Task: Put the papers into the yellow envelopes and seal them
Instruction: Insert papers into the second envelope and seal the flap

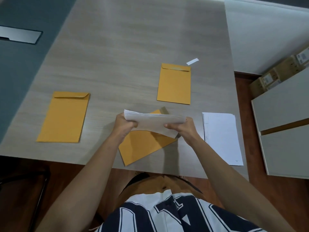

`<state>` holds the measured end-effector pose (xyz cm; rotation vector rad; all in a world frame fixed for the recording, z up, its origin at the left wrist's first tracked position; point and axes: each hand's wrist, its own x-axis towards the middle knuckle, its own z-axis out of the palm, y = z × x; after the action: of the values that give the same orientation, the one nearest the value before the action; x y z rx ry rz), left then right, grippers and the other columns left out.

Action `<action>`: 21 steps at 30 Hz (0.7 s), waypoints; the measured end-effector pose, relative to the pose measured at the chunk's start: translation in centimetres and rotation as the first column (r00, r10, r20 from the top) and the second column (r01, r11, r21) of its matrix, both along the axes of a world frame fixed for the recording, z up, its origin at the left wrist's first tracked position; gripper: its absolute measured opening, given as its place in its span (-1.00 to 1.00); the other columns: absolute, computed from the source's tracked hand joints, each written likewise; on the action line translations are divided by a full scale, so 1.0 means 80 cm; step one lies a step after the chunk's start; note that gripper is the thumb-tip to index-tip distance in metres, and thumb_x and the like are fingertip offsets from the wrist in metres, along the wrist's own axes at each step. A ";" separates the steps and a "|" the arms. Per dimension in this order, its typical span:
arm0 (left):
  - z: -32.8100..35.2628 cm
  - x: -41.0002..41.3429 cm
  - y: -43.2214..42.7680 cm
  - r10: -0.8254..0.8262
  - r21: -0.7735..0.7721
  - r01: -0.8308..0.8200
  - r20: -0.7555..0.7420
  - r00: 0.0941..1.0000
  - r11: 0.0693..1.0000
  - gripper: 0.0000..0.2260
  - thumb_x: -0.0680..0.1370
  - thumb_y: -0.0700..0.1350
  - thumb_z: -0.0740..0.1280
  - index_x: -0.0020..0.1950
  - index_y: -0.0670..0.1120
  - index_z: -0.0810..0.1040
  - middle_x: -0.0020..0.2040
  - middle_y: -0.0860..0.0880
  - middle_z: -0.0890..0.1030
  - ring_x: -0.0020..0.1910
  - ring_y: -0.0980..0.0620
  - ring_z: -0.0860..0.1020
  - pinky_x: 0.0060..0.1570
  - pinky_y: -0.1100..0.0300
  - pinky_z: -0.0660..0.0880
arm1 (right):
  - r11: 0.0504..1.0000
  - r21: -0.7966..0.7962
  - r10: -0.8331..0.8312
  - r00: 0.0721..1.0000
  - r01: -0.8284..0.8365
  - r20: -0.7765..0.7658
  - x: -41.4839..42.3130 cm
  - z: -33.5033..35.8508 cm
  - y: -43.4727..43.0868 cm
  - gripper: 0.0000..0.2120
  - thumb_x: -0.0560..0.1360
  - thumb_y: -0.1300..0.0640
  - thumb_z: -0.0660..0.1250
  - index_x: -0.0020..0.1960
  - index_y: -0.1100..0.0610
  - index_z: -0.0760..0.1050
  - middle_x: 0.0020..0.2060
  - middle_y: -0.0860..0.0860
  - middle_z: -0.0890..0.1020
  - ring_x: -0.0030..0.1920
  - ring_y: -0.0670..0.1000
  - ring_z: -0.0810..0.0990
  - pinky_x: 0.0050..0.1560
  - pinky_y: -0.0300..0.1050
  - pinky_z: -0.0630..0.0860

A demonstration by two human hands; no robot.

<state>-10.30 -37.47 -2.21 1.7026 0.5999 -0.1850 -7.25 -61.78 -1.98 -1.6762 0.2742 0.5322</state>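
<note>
Both hands hold a sheaf (153, 120) of papers in the air, just above a tilted envelope (143, 144) near the front edge of the table (125, 56). The left hand (124, 125) grips one end with fingers curled under; the right hand (183, 128) pinches the other, thumb on the near face. The sheaf looks light and floppy, bowing between the hands, so I'd say it wants support at both ends to go in square; a slack grip could let sheets fan apart. The tilted envelope's mouth is partly hidden, and I cannot tell how far it gapes. Its near corner lies close to the edge, so a push toward the body might slide it off. A stack (220, 136) lies just right of the right hand. The left envelope (65, 118) sits well apart, the far envelope (174, 84) beyond, with open room between them.
</note>
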 end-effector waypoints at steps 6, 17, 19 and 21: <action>-0.006 -0.005 0.000 -0.041 0.011 0.041 -0.025 0.999 0.999 -0.64 0.31 -0.54 0.36 -0.22 -0.07 0.57 -0.28 0.00 0.58 -0.27 0.07 0.53 -0.39 0.28 0.43 | 0.993 -0.097 0.070 0.998 -0.070 -0.001 -0.001 -0.006 -0.001 -0.58 0.18 0.21 0.68 -0.02 0.28 0.65 -0.07 0.20 0.70 -0.04 0.13 0.69 -0.09 0.07 0.65; -0.009 -0.002 -0.021 0.086 -0.015 -0.087 -0.055 0.995 0.996 -0.73 0.39 -0.41 0.42 -0.07 -0.06 0.59 -0.12 -0.02 0.64 -0.02 -0.08 0.62 -0.07 0.09 0.56 | 0.992 -0.118 0.037 0.999 -0.035 0.021 -0.001 0.010 -0.003 -0.75 0.34 0.20 0.59 -0.13 0.05 0.54 -0.16 -0.05 0.65 -0.11 -0.04 0.65 -0.13 -0.23 0.57; -0.009 0.005 -0.032 0.073 -0.040 -0.074 -0.018 0.997 0.996 -0.71 0.42 -0.37 0.44 0.09 -0.10 0.57 -0.01 -0.04 0.65 0.02 -0.04 0.62 -0.08 0.17 0.56 | 0.989 -0.145 0.028 0.999 -0.024 0.028 0.008 0.013 -0.015 -0.73 0.34 0.15 0.60 -0.03 0.12 0.60 -0.09 0.00 0.69 -0.05 0.01 0.68 -0.08 -0.20 0.60; -0.011 0.013 -0.045 0.064 -0.058 -0.062 0.022 0.998 0.996 -0.55 0.44 -0.29 0.47 0.30 -0.11 0.50 0.16 -0.01 0.61 0.10 0.04 0.59 0.04 0.19 0.55 | 0.981 -0.194 0.014 1.000 -0.008 0.028 0.019 0.016 -0.033 -0.65 0.31 0.11 0.61 0.03 0.13 0.59 -0.05 0.01 0.68 -0.04 0.01 0.67 -0.02 -0.10 0.61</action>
<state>-9.30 -41.08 -3.12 1.6260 0.6238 -0.1352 -5.69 -64.41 -0.72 -1.8739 0.3039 0.5018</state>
